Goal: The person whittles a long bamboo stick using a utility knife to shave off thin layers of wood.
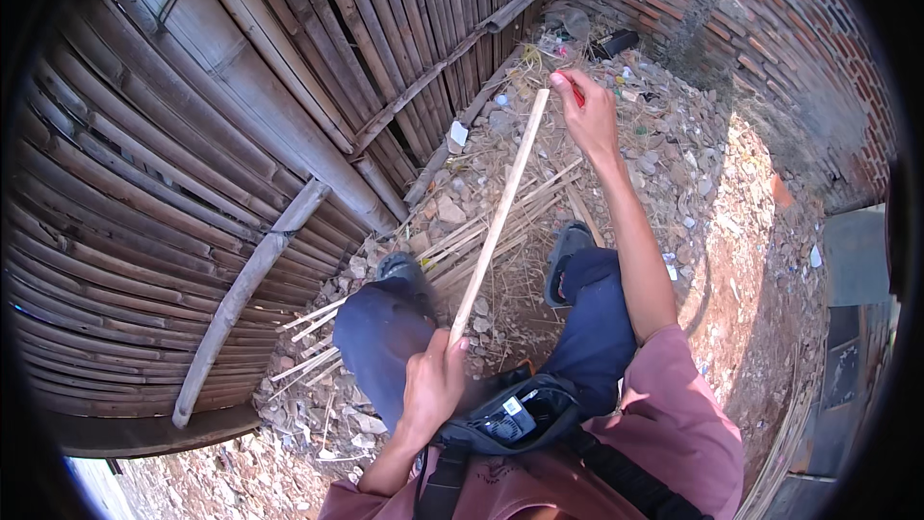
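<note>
My left hand (432, 387) is closed around the lower end of a long, pale, flat bamboo strip (500, 212). The strip slants up and away from me, between my knees. Near its far end, my right hand (589, 118) is closed on a small red object (576, 91); my fingers hide most of it, so its exact kind is unclear. The strip's tip is just left of that hand, and I cannot tell whether they touch. Below the strip, several similar thin strips (525, 215) lie in a loose pile on the ground by my feet.
A bamboo slat wall (289, 87) rises on the left, with a leaning pole (250, 303) against it. At the back right stands a brick wall (770, 48). Rubble and litter (664, 135) cover the ground. An open dark pouch (510, 414) sits at my waist.
</note>
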A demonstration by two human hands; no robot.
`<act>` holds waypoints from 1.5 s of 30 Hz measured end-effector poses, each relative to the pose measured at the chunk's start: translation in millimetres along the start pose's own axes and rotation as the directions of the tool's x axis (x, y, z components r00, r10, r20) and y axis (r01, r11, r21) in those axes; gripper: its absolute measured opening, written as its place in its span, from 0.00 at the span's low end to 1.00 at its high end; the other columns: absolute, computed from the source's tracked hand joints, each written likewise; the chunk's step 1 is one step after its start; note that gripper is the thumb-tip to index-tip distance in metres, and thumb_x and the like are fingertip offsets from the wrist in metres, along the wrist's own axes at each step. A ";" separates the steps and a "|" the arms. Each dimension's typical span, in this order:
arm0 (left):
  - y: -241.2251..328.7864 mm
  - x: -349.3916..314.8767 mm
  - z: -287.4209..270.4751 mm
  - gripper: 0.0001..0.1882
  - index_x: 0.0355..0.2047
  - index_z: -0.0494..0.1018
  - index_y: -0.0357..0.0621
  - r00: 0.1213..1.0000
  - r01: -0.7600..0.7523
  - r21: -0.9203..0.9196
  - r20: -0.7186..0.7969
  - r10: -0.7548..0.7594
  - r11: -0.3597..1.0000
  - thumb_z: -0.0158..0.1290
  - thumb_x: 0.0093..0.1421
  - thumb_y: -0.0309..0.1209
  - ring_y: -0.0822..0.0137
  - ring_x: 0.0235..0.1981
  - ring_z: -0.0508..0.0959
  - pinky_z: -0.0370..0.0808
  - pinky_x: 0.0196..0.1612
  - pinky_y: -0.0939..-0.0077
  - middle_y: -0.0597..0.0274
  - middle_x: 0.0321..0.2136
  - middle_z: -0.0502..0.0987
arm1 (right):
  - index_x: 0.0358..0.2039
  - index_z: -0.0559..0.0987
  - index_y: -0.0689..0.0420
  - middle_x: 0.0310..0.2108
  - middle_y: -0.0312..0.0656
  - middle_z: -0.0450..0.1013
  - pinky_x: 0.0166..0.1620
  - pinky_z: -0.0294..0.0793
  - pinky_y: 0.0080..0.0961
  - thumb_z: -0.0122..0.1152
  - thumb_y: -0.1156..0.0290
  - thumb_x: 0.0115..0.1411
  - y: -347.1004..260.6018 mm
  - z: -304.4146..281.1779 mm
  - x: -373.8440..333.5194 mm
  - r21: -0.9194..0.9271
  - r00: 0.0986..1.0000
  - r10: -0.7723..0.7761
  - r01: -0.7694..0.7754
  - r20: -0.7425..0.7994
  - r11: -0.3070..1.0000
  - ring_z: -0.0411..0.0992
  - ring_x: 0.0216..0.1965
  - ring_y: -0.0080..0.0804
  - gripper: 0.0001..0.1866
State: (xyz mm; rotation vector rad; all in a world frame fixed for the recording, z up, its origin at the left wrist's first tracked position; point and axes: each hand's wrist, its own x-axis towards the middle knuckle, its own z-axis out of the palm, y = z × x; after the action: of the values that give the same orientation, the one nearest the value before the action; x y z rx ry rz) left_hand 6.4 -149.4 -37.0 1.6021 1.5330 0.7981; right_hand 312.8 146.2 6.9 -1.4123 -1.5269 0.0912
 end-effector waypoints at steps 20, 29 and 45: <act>32.0 84.5 -32.1 0.14 0.42 0.76 0.35 0.980 -0.126 0.043 -0.148 0.131 0.991 0.60 0.73 0.37 0.50 0.20 0.82 0.74 0.26 0.58 0.48 0.18 0.77 | 0.46 0.79 0.62 0.26 0.44 0.75 0.31 0.70 0.32 0.59 0.60 0.77 -58.7 -14.5 -69.9 0.274 0.955 -0.130 0.054 0.266 0.960 0.73 0.25 0.32 0.15; 44.9 85.8 -26.0 0.14 0.46 0.77 0.35 0.981 -0.157 -0.145 -0.139 0.137 0.977 0.63 0.71 0.35 0.65 0.22 0.81 0.75 0.29 0.67 0.53 0.23 0.81 | 0.38 0.81 0.59 0.26 0.44 0.77 0.25 0.73 0.36 0.71 0.60 0.66 -96.1 6.1 -122.6 0.416 0.710 -0.628 0.490 0.320 0.766 0.78 0.22 0.44 0.14; 36.9 81.8 -15.9 0.15 0.44 0.78 0.36 0.943 -0.197 -0.158 -0.301 0.142 0.968 0.60 0.75 0.39 0.80 0.19 0.74 0.69 0.20 0.76 0.70 0.19 0.76 | 0.38 0.83 0.58 0.27 0.42 0.79 0.27 0.79 0.35 0.73 0.63 0.62 -105.0 8.7 -132.9 0.356 0.706 -0.633 0.530 0.318 0.770 0.80 0.24 0.42 0.13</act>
State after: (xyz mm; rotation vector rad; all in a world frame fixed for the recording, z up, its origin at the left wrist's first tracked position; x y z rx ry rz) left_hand 18.5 -65.8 -2.6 1.5430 1.4766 1.2817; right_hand 207.0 14.7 -9.3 -0.6716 -2.1911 0.1917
